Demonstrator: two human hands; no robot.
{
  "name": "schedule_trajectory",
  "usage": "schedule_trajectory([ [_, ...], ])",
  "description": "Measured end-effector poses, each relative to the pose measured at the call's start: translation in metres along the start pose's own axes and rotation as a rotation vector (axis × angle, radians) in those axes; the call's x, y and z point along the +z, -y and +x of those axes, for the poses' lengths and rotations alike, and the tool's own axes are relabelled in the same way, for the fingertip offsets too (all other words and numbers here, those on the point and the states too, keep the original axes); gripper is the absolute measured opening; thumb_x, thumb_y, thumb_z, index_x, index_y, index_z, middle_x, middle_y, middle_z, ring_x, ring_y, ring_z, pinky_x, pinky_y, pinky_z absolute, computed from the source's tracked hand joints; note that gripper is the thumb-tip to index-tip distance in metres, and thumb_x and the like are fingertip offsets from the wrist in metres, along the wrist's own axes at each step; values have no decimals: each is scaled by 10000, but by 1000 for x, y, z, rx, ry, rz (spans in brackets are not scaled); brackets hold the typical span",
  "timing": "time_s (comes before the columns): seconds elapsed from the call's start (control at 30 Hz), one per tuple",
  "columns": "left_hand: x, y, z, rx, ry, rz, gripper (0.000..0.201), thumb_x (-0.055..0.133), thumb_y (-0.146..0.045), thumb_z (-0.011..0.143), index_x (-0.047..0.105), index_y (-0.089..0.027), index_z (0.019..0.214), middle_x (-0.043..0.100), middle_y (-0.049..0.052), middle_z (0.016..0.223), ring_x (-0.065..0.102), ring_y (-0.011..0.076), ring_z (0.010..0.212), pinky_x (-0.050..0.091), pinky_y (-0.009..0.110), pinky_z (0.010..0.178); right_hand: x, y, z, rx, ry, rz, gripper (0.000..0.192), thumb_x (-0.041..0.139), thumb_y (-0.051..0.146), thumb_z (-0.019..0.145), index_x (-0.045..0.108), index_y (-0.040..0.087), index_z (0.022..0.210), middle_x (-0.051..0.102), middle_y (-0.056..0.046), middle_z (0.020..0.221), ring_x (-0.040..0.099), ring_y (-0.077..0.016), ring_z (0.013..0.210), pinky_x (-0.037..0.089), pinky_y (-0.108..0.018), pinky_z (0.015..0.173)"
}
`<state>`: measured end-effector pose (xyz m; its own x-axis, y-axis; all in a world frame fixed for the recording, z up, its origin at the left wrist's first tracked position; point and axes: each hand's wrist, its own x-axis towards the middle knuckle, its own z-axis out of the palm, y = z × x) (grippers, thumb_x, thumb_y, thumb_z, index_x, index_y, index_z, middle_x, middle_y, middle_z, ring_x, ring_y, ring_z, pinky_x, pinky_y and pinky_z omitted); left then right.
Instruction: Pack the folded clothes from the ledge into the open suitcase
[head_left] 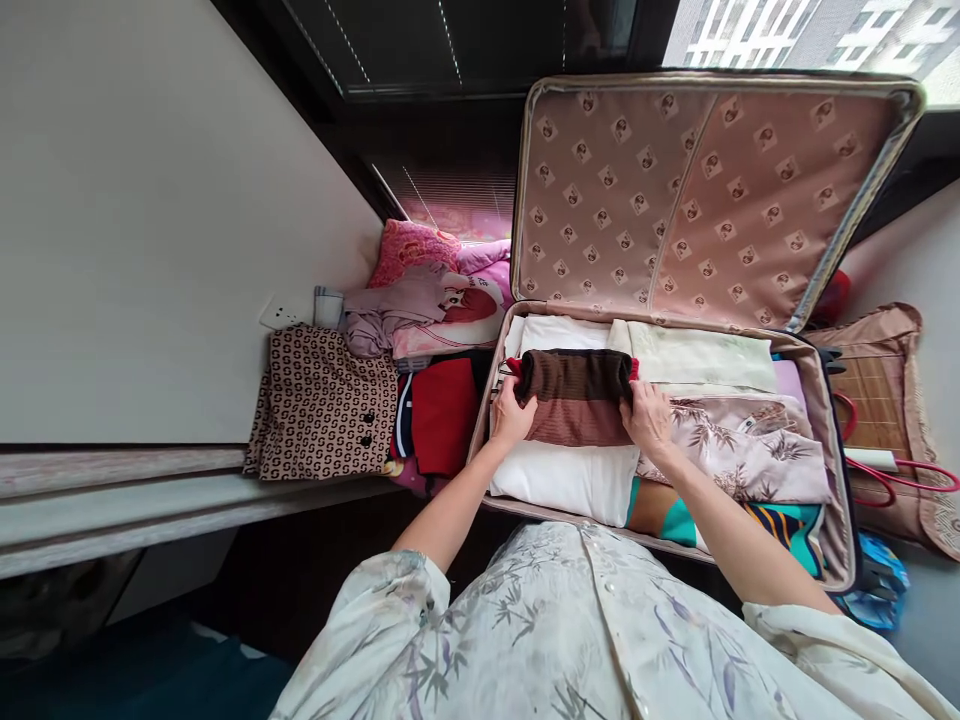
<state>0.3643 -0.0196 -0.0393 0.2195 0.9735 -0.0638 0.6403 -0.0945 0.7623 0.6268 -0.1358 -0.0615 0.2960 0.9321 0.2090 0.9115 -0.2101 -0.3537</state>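
Observation:
A folded brown knit garment, darker along its far edge, lies in the left half of an open suitcase. My left hand grips its left edge, thumb toward the middle. At its right edge my right hand is closed on the same knit. Under and around it are white folded clothes, with a bit of red showing at both far corners. To the right lie a pale floral garment and a cream folded cloth. Some of my fingertips are hidden by the fabric.
The suitcase lid stands raised against the window. On the left are a patterned brown garment, a red folded cloth and pink pillows. A rolled mat and a red cord lie at the right.

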Motion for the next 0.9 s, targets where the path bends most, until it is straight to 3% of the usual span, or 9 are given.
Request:
schedule_trajectory([
  [0.17, -21, -13, 18, 103, -44, -176, 322, 645, -188, 868, 520, -185, 1165, 661, 97, 1118, 660, 231, 1019, 547, 365, 925, -26, -8, 13, 132, -84, 224, 189, 517, 287, 858, 584, 224, 1023, 620, -94, 873, 549, -273, 817, 470, -411, 777],
  [0.3, -46, -25, 67, 201, -67, -358, 287, 629, -260, 903, 512, -188, 1155, 660, 70, 1088, 650, 200, 1011, 541, 355, 951, -68, -17, 41, 325, -173, 315, 249, 587, 414, 838, 573, 224, 999, 548, -4, 750, 480, -190, 645, 466, -363, 689],
  [0.4, -50, -30, 105, 174, -19, -455, 333, 619, -277, 923, 513, -192, 1227, 676, 68, 1113, 666, 198, 1025, 543, 364, 972, -84, -27, 66, 333, -230, 332, 319, 616, 444, 828, 576, 209, 1040, 569, -6, 798, 503, -185, 691, 479, -361, 723],
  [0.47, -43, -32, 121, 60, 23, -354, 411, 617, -247, 926, 499, -173, 1313, 684, 104, 1161, 673, 229, 1086, 536, 398, 1004, -78, -34, 78, 342, -203, 306, 389, 607, 428, 832, 580, 193, 1140, 621, -49, 880, 546, -214, 768, 497, -392, 778],
  [0.53, -33, -35, 126, -26, 44, -70, 535, 650, -201, 899, 479, -119, 1399, 655, 189, 1281, 629, 303, 1225, 487, 469, 1082, -64, -37, 84, 377, -121, 213, 527, 591, 411, 845, 544, 159, 1305, 663, -135, 1042, 594, -274, 912, 502, -461, 862],
  [0.63, -14, -42, 118, 111, 23, 371, 696, 661, -222, 907, 402, -88, 1539, 411, 265, 1589, 379, 399, 1483, 349, 559, 1194, -36, -33, 81, 337, -7, 4, 724, 564, 433, 899, 393, 142, 1539, 498, -281, 1469, 498, -420, 1291, 426, -617, 1008],
  [0.7, 0, -44, 112, 297, 41, 519, 745, 624, -334, 958, 334, -137, 1614, 224, 207, 1707, 186, 409, 1570, 268, 590, 1234, -18, -27, 75, 230, 28, -84, 759, 542, 488, 938, 334, 199, 1607, 280, -269, 1653, 309, -479, 1465, 355, -678, 1065],
  [0.77, 14, -40, 109, 420, 133, 586, 762, 583, -464, 983, 309, -208, 1647, 148, 140, 1742, 65, 417, 1595, 183, 633, 1253, -2, -22, 68, 132, 86, -125, 721, 511, 548, 963, 359, 278, 1613, 174, -210, 1716, 186, -490, 1526, 311, -694, 1097],
  [0.9, 40, -12, 112, 344, 342, 608, 704, 489, -573, 1006, 345, -306, 1641, 147, 88, 1749, 66, 445, 1590, 166, 691, 1232, 27, -22, 57, 142, 268, -164, 656, 424, 610, 996, 396, 362, 1603, 156, -148, 1738, 219, -487, 1518, 310, -663, 1118],
])
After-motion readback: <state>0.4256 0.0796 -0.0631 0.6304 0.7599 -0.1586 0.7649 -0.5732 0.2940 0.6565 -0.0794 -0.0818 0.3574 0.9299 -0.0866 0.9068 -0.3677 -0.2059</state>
